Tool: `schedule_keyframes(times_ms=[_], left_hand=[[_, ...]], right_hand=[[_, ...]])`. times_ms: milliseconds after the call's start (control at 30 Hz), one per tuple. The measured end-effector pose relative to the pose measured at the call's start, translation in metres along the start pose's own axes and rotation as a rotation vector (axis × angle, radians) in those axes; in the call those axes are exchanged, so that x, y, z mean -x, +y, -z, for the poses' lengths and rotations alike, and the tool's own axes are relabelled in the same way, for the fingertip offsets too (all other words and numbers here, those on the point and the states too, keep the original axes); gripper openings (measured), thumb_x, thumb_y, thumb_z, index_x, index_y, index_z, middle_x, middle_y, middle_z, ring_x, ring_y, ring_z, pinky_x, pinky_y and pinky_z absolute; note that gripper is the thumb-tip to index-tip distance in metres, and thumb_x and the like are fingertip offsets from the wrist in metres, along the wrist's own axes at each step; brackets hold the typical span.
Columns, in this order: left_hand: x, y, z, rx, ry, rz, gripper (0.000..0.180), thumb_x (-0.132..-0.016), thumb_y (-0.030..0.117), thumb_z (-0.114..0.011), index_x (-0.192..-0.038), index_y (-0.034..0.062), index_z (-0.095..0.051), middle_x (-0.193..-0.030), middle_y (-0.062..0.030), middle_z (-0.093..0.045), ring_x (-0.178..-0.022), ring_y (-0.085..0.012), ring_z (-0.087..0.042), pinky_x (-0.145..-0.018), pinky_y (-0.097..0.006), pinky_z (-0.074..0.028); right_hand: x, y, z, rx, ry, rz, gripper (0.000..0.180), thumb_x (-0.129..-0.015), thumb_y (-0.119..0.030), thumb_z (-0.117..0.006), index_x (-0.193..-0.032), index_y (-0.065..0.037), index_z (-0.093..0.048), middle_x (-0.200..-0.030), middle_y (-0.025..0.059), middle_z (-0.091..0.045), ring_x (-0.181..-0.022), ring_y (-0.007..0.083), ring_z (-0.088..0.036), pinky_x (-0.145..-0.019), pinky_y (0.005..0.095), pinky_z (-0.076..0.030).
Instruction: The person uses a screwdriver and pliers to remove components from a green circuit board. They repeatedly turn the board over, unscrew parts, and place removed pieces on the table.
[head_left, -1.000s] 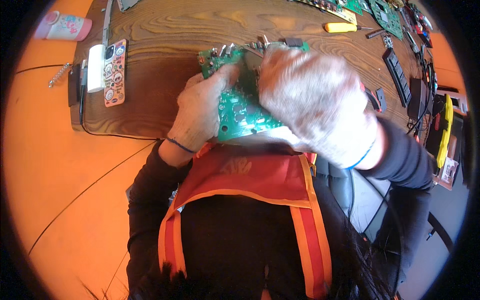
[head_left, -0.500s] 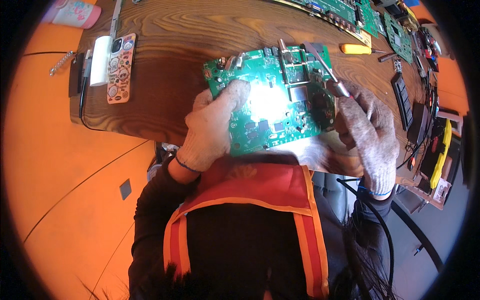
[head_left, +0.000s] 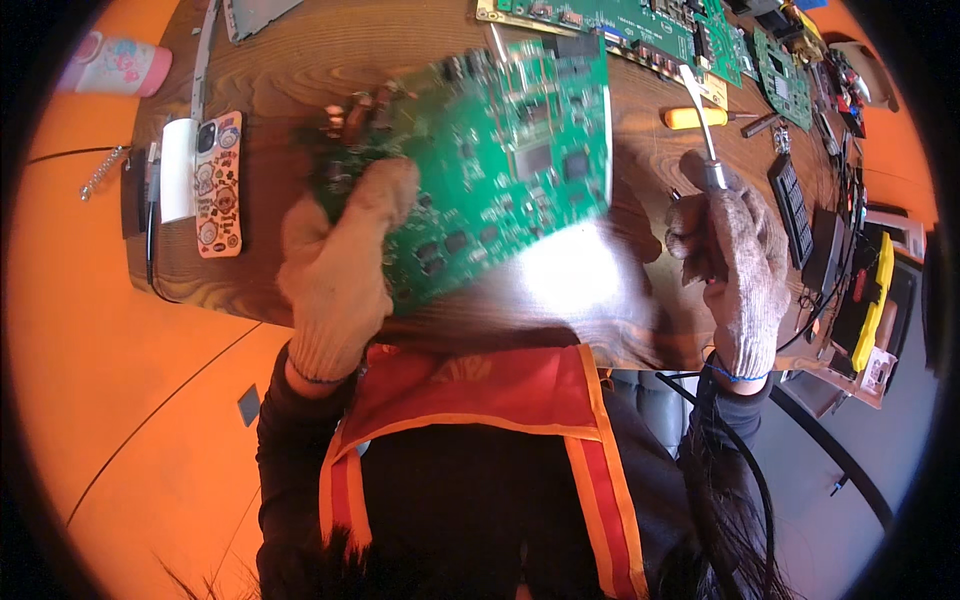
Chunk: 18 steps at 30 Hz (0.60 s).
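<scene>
My left hand (head_left: pixel 345 250), in a pale knit work glove, is closed on a green circuit board (head_left: pixel 470 190) by its left side, thumb over the top face. The board is tilted and blurred by motion, with chips, metal shields and connectors on it. To the right of it, my gloved right hand (head_left: pixel 735 240) is closed around a flat-tipped screwdriver (head_left: pixel 705 120), its shaft pointing up and away from me. The glove hides most of the handle. A gap separates the screwdriver from the board.
On the wooden table (head_left: pixel 270 90) a patterned phone case (head_left: pixel 219 185) lies beside a white roll (head_left: pixel 179 170). At far right are more circuit boards (head_left: pixel 640 30), a yellow-handled screwdriver (head_left: pixel 695 118) and a black slotted part (head_left: pixel 790 210). A pink-and-white cup (head_left: pixel 120 65) stands far left.
My left hand has carried the board left and tilted it, apart from the right hand. The screwdriver has swung more upright, away from the board. The bright light spot now falls on the table.
</scene>
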<state>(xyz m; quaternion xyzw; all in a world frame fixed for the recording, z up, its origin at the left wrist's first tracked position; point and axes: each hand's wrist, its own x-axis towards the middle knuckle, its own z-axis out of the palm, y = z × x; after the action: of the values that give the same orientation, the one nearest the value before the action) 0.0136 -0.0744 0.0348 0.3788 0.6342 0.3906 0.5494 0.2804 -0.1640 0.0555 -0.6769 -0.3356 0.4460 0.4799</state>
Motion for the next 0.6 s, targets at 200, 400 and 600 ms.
schedule_keyframes(times_ms=[200, 400, 600], left_hand=[[-0.027, 0.024, -0.001, 0.216, -0.554, -1.008, 0.042, -0.097, 0.003, -0.063, -0.138, -0.0013, -0.055, -0.125, -0.0179, -0.068, -0.109, -0.0283, -0.069, -0.091, -0.038, -0.057], [-0.039, 0.016, 0.010, -0.953, -0.175, -1.249, 0.058, -0.085, 0.007, -0.072, -0.141, 0.0077, -0.056, -0.125, -0.0196, -0.067, -0.105, -0.0325, -0.071, -0.084, -0.035, -0.059], [-0.047, -0.005, 0.020, 0.009, -0.045, -0.915, 0.033, -0.096, 0.001, -0.063, -0.128, -0.0067, -0.062, -0.118, -0.0148, -0.071, -0.101, -0.0230, -0.070, -0.090, -0.034, -0.056]], right_hand=[[-0.008, 0.000, -0.006, -0.023, 0.017, 0.059, 0.044, -0.102, -0.035, -0.058, -0.129, 0.000, -0.064, -0.088, 0.0054, -0.070, -0.066, 0.0081, -0.061, -0.051, 0.0200, -0.041], [0.004, 0.015, -0.015, -0.151, -0.025, -0.066, 0.046, -0.099, -0.038, -0.063, -0.126, 0.000, -0.063, -0.079, 0.0045, -0.065, -0.056, 0.0072, -0.057, -0.046, 0.0198, -0.042], [0.003, 0.030, -0.019, 0.284, 0.035, 0.451, 0.042, -0.101, -0.029, -0.063, -0.129, 0.001, -0.061, -0.083, 0.0043, -0.067, -0.065, 0.0097, -0.061, -0.053, 0.0219, -0.046]])
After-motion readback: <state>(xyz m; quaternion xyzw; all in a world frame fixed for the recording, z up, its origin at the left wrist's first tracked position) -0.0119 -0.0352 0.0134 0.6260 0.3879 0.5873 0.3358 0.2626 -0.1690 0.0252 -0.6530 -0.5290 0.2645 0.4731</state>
